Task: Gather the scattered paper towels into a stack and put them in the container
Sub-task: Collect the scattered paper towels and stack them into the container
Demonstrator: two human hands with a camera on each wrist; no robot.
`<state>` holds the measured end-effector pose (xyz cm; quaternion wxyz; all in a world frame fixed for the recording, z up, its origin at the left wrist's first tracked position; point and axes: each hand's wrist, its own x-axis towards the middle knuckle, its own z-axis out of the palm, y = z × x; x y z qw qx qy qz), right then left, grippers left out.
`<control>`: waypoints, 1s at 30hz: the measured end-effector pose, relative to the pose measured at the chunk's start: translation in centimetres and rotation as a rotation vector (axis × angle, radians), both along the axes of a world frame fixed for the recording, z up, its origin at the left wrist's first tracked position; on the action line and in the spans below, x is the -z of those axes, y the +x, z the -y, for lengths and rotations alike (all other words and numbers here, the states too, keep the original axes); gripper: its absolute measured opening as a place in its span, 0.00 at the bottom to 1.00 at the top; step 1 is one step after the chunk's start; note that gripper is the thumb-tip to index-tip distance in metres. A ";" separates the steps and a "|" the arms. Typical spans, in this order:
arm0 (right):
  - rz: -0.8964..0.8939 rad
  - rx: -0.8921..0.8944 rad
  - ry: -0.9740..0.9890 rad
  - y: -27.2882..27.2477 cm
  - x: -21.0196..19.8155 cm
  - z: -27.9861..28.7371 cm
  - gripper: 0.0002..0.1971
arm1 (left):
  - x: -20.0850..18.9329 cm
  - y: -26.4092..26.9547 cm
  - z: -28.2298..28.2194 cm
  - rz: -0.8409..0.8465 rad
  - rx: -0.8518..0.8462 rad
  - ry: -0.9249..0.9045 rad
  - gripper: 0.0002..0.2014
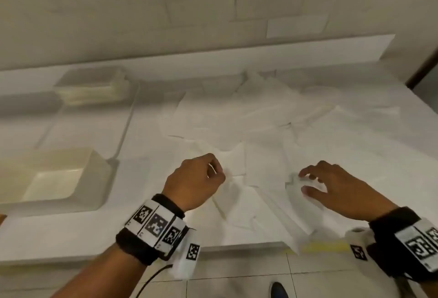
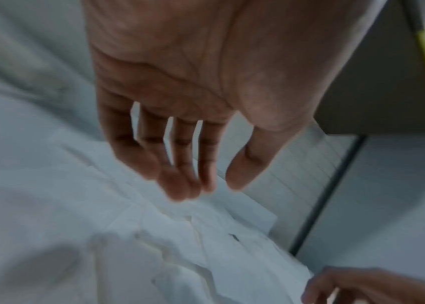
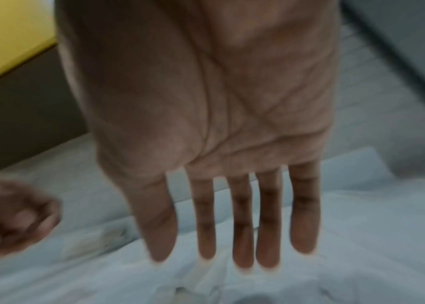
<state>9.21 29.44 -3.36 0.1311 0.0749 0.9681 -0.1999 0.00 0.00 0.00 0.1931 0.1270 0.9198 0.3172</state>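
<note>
Several white paper towels [image 1: 260, 127] lie crumpled and overlapping across the middle and right of the white counter; they also show in the wrist views [image 2: 180, 236] [image 3: 336, 236]. My left hand [image 1: 219, 174] hovers at the pile's near left edge, fingers hanging down with the thumb a little apart, and no towel shows between them [image 2: 219, 185]. My right hand [image 1: 305, 181] is spread over the near right part of the pile, fingers straight [image 3: 232, 259], holding nothing. The white rectangular container [image 1: 59, 152] stands at the left with nothing in it.
A stack of pale trays [image 1: 94, 89] sits at the back left, against a low ledge [image 1: 237, 56] below the wall. One towel hangs over the counter's front edge [image 1: 298, 243]. Tiled floor and a dark shoe [image 1: 278, 290] lie below.
</note>
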 end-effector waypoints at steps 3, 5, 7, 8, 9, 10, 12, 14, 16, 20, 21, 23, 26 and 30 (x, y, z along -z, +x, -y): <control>0.131 -0.105 0.115 -0.9 -0.4 0.9 0.15 | -0.2 -0.7 -1.0 -0.027 0.216 -0.343 0.07; 0.132 -0.055 0.083 -2.2 -0.8 1.2 0.14 | 0.0 -1.6 -2.0 0.000 0.308 -0.451 0.10; 0.127 0.033 0.078 -4.1 -1.0 1.4 0.16 | 0.7 -2.9 -3.1 0.019 0.319 -0.517 0.11; 0.139 0.057 0.091 -5.1 -0.9 1.5 0.19 | 1.0 -3.5 -3.8 0.024 0.309 -0.521 0.11; 0.160 0.070 0.106 -6.1 -0.8 1.7 0.23 | 1.3 -4.1 -4.7 0.034 0.288 -0.511 0.12; 0.183 0.067 0.126 -7.0 -0.4 1.8 0.25 | 1.5 -4.6 -5.5 0.049 0.271 -0.498 0.13; 0.193 0.051 0.148 -8.4 0.3 2.1 0.26 | 2.1 -5.4 -7.2 0.113 0.226 -0.447 0.17; 0.171 0.050 0.099 -9.2 1.1 2.0 0.21 | 2.7 -5.8 -8.6 0.173 0.169 -0.400 0.21; 0.112 0.075 -0.023 -9.5 1.7 1.4 0.14 | 3.3 -6.1 -9.7 0.180 0.125 -0.394 0.23; -0.056 0.053 -0.359 -9.1 -0.1 -0.8 0.05 | 3.4 -6.0 -11.1 0.293 0.032 -0.231 0.23; -0.094 0.035 -0.436 -8.9 -1.0 -1.6 0.04 | 3.1 -5.9 -11.5 0.330 -0.001 -0.159 0.23; -0.158 0.006 -0.615 -8.4 -2.8 -2.9 0.02 | 2.4 -5.3 -12.4 0.411 -0.054 -0.033 0.23; -0.131 0.008 -0.901 -7.3 -4.9 -4.4 0.03 | 1.4 -4.0 -14.0 0.573 -0.109 0.330 0.22; -0.060 0.054 -1.046 -5.9 -5.0 -5.9 0.12 | 0.5 -3.9 -15.2 0.483 -0.176 0.834 0.22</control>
